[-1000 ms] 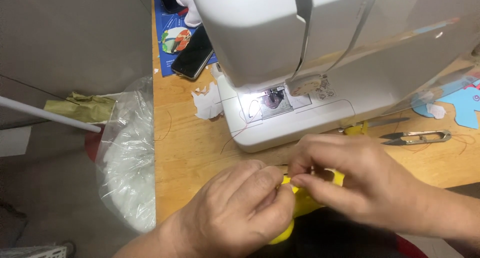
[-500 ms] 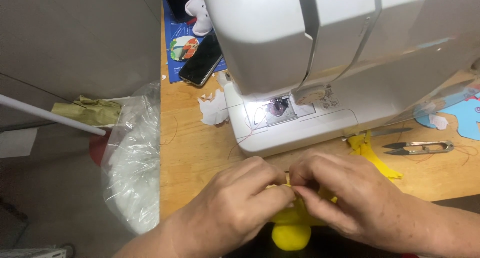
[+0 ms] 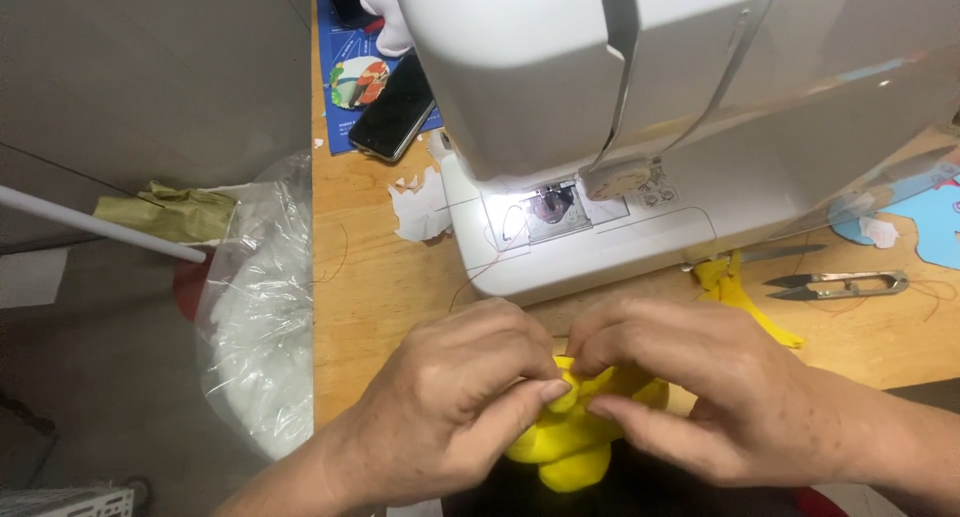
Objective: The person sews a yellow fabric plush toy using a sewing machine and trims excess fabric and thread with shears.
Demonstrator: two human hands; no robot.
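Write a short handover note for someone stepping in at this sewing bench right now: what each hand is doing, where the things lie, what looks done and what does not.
Left hand: fingers pinch the yellow fabric piece at the near edge of the wooden table.
Right hand: fingers pinch the same piece from the other side, the two hands touching over it.
White sewing machine: straight ahead, lamp lit, nothing under the needle.
Thread snips: on the table to the right, past a yellow scrap.
Phone: far left, by the machine.
Clear plastic bag: hangs off the left table edge.
Done: the piece looks stuffed.
Left: it is not at the machine; whether it is closed cannot be seen.
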